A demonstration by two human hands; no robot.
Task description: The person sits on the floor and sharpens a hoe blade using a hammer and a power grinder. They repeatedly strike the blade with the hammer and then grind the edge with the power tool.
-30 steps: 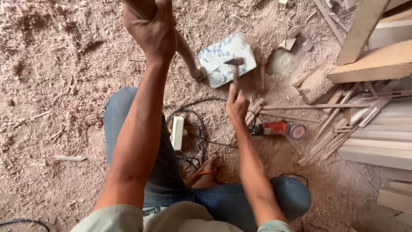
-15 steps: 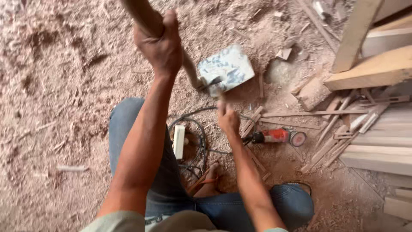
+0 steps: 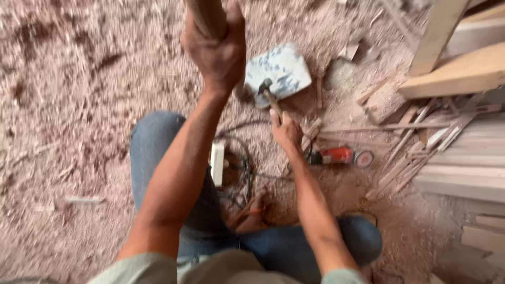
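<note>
My left hand (image 3: 216, 47) is raised close to the camera and grips a long wooden handle (image 3: 206, 16) that runs down to a shovel blade (image 3: 278, 69) lying on the sawdust floor. My right hand (image 3: 286, 131) holds a hammer (image 3: 266, 90) by its wooden shaft, with the dark head resting against the blade near the socket. The blade is pale and worn with bluish marks. I am crouched, with my jeans-clad knees below both arms.
A red angle grinder (image 3: 342, 155) lies right of my right hand. A white power strip (image 3: 217, 164) with black cables lies between my knees. Planks and wood offcuts (image 3: 463, 152) are stacked at the right. Sawdust covers the floor (image 3: 79, 105).
The view has tilted and the left hand with the handle has come nearer the camera. The hammer head has dropped from above the blade down onto its socket end.
</note>
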